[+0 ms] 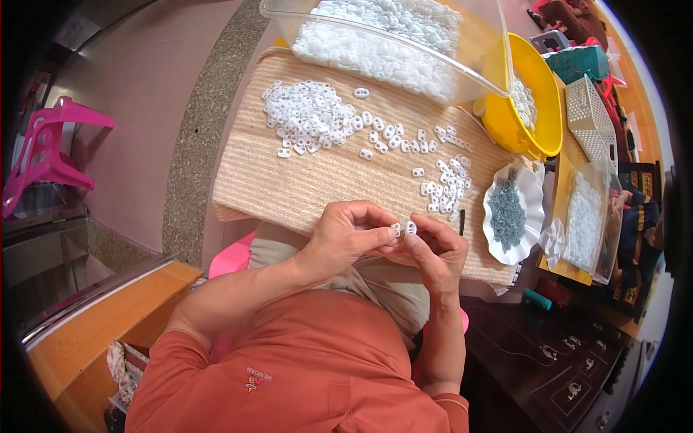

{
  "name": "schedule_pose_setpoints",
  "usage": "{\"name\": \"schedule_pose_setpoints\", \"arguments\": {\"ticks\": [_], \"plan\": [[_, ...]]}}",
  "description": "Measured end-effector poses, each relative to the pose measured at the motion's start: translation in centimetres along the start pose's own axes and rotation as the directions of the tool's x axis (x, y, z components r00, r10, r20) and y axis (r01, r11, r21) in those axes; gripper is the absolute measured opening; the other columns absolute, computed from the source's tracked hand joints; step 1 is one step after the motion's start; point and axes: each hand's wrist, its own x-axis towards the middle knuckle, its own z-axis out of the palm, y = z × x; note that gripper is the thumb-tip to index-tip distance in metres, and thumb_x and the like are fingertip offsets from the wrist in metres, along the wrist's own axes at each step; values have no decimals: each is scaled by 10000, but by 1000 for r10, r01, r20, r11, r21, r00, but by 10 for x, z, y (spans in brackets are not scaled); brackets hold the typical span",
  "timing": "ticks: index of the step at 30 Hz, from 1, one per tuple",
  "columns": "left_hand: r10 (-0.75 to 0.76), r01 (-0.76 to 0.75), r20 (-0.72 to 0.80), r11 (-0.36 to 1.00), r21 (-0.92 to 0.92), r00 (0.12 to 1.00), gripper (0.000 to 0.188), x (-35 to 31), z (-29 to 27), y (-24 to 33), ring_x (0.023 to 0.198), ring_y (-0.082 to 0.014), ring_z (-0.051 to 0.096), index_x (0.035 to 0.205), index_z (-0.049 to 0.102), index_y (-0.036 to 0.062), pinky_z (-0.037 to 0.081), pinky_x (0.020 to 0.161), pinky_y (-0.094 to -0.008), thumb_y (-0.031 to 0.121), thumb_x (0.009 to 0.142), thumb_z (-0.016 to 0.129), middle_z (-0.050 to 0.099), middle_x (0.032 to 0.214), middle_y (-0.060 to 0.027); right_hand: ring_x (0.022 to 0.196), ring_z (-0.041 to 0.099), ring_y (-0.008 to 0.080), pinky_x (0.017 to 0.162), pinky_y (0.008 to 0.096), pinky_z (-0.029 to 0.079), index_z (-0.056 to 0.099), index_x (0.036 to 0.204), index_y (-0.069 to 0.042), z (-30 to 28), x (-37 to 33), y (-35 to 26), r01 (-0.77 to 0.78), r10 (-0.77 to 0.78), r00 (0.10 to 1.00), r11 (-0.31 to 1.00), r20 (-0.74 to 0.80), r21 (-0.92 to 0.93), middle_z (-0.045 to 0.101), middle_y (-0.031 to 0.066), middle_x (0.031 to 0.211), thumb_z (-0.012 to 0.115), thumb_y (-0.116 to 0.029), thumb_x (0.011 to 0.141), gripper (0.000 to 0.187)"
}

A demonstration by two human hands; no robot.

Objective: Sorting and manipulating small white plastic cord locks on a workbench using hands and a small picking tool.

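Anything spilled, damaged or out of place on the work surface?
Nothing looks clearly spilled or damaged. One white piece lies apart from the big pile on the striped cloth, perhaps merely a stray.

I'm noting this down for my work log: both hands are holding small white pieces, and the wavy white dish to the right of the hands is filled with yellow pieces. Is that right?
Not quite: the wavy white dish holds grey pieces, not yellow ones, as the head view shows. The left hand and right hand do hold small white pieces.
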Motion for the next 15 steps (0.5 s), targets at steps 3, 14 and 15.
{"name": "schedule_pose_setpoints", "arguments": {"ticks": [3, 14, 15], "plan": [[-2, 2, -3, 1000, 2, 1000, 135, 0, 1, 1, 746, -135, 643, 990, 621, -34, 556, 679, -275, 3, 865, 656, 662, 849, -98, 906, 605, 141, 814, 275, 474, 658, 1113, 8, 1, 0, 1, 22, -23, 999, 998, -25, -54, 652, 66, 1003, 635, -13, 787, 327], [-1, 1, -8, 1000, 3, 1000, 139, -1, 2, 2, 741, -133, 643, 991, 617, -35, 555, 672, -275, 8, 865, 658, 662, 837, -101, 867, 634, 155, 785, 271, 502, 629, 1120, 43, 1, 0, 3, 77, -77, 997, 995, 11, -62, 662, 98, 974, 630, 49, 811, 310], [0, 0, -7, 1000, 6, 1000, 138, -1, 1, 1, 740, -131, 641, 989, 618, -35, 553, 672, -273, 7, 864, 657, 661, 837, -99, 939, 606, 153, 838, 285, 476, 653, 1111, 13, 2, 0, 2, 24, -24, 1000, 999, 3, -45, 654, 80, 1035, 639, -5, 790, 322]]}}
